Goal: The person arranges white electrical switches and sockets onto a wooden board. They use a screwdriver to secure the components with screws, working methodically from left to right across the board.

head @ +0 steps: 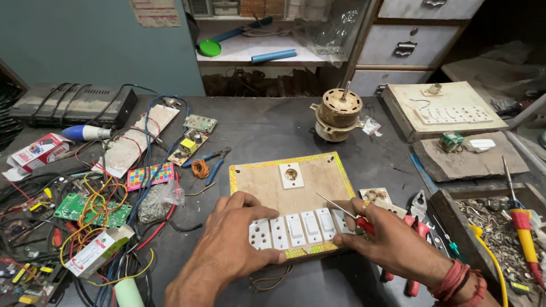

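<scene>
Pressing down on the left end of the switch row, your left hand (pixel 230 236) lies half open, fingers curled over the top edge of the white socket plate (pixel 260 234) and thumb stretched along the near edge of the wooden board (pixel 290 187); its grip closes on nothing, it only steadies. Your right hand (pixel 384 236) keeps a narrow grip, pinching a red-handled screwdriver (pixel 347 213) whose thin shaft slants up and left over the white switches (pixel 310 226), while the fingertips rest on the board's right end.

Around you, pliers with red handles (pixel 418 219) lie just beside the right hand, and a loose white socket (pixel 376 196) sits near its knuckles. A tray of screws (pixel 495 227) stands further right with a yellow-and-red screwdriver (pixel 520 219) leaning in it. A small motor (pixel 336 113) stands beyond the board, well apart. To the left, a tangle of wires (pixel 96 204), a green circuit board (pixel 79 207) and blue pliers (pixel 213 162) crowd the bench (pixel 267 125).

The board lies flat at the middle of the bench, bare wood with a yellow-patterned border, one round socket near its top and a row of white fittings along its near edge.
</scene>
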